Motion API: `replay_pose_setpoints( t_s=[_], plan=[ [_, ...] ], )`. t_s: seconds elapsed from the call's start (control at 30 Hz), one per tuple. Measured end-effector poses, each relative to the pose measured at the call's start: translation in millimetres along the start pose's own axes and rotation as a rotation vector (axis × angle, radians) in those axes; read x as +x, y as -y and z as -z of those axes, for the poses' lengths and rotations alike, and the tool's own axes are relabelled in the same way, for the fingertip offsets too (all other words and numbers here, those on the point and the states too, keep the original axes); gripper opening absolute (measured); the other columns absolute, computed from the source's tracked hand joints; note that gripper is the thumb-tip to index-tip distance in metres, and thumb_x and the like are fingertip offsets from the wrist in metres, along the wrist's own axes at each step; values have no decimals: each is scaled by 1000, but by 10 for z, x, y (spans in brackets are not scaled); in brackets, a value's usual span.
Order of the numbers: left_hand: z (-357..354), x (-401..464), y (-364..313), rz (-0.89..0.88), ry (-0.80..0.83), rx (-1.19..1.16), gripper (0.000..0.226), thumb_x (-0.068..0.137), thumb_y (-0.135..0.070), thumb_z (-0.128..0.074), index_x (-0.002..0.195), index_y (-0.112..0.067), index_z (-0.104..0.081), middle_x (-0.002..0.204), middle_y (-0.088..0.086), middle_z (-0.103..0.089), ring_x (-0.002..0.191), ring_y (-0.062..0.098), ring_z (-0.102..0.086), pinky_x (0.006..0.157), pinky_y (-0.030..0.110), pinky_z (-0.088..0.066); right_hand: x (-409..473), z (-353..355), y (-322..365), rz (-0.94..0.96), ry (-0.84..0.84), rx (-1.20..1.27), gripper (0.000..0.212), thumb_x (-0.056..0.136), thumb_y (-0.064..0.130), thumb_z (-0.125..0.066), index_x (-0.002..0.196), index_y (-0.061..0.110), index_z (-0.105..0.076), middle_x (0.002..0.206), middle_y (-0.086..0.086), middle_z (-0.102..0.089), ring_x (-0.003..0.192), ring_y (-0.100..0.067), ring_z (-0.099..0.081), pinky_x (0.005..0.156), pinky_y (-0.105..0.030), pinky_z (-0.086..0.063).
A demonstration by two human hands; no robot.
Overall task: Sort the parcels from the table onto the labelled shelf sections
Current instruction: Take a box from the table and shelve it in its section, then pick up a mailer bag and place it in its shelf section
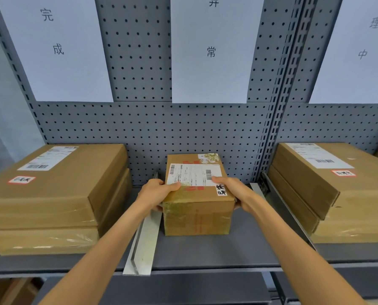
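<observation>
Both hands, left hand [156,194] and right hand [235,192], clasp the small parcel [197,201] resting on the middle shelf [205,252] under the 异常 sign [212,51]; stacked boxes already fill both neighbouring sections; table unseen, remainder unknown.

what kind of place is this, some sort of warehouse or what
Most likely a parcel sorting or storeroom area. A grey metal shelf with a pegboard back carries paper section signs, and taped cardboard parcels with shipping labels sit in each section, including the small parcel held by both hands.
</observation>
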State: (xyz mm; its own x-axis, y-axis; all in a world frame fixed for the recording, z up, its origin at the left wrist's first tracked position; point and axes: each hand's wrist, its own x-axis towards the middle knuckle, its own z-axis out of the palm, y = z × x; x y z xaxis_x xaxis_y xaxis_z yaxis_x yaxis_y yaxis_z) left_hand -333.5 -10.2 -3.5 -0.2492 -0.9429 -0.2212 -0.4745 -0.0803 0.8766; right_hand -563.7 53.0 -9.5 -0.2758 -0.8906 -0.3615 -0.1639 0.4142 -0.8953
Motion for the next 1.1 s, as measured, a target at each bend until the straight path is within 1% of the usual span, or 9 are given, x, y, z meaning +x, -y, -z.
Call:
replay_pose_setpoints(
  t_s=[0.23,0.4,0.57,0.67,0.77,0.83,0.9,0.97,1.1],
  plan=[
    [-69,-63,37,9,-41,16,38,87,-52,-60,108,-20,-60,100,-2,-69,92,18,-67,85,43,-57,21,-33,-43,6,-6,36,30,85,53,-63,100,27,-66,69,10,-73,77,-15,-68,63,-32,-53],
    [-121,-122,47,40,-110,51,42,87,-59,-55,104,-22,-64,100,1,-71,93,21,-67,91,44,-53,43,-23,-68,3,2,55,29,84,53,-64,99,28,-65,70,11,-73,84,-16,-67,74,-39,-53],
    [-142,-199,4,24,-164,80,42,87,-57,-56,98,-18,-68,94,2,-73,89,21,-68,87,43,-55,54,81,-5,-10,64,5,44,80,53,-70,112,23,-64,97,0,-73,96,-22,-66,85,-48,-55],
    [-134,-265,-47,-36,-230,209,43,90,-55,-53,102,-16,-65,97,0,-70,88,18,-65,81,35,-54,29,95,89,23,29,-44,66,80,51,-72,132,14,-53,125,-5,-64,118,-27,-57,100,-53,-45],
    [-66,-358,-121,-143,-338,318,29,93,-53,-50,73,-32,-44,73,-11,-52,81,17,-51,74,28,-40,-63,87,210,175,-106,-147,78,87,48,-65,147,10,-34,150,-7,-41,132,-25,-43,105,-42,-40],
    [21,-447,-172,-225,-365,404,35,93,-49,-51,68,-37,-30,68,-16,-39,82,17,-47,73,29,-36,-176,78,297,309,-180,-282,63,90,45,-63,140,11,-45,143,-6,-50,121,-20,-50,92,-33,-42],
    [147,-558,-200,-291,-369,537,11,94,-45,-53,87,-36,-52,82,-10,-57,91,23,-55,76,32,-40,-313,34,382,416,-222,-456,53,90,44,-61,134,14,-53,134,-4,-58,116,-21,-54,85,-31,-42],
    [292,-699,-219,-359,-385,687,46,95,-40,-54,133,-15,-52,123,8,-63,114,29,-56,88,36,-45,-464,-63,478,483,-252,-612,60,90,44,-60,140,14,-47,137,-6,-54,123,-25,-51,91,-36,-46],
    [630,-1066,-163,-476,-464,865,55,95,-31,-55,143,-9,-41,136,11,-54,121,28,-52,90,37,-46,-839,-429,669,658,-285,-880,66,93,41,-58,149,14,-35,152,-7,-39,139,-27,-34,105,-45,-39]
  ],
)
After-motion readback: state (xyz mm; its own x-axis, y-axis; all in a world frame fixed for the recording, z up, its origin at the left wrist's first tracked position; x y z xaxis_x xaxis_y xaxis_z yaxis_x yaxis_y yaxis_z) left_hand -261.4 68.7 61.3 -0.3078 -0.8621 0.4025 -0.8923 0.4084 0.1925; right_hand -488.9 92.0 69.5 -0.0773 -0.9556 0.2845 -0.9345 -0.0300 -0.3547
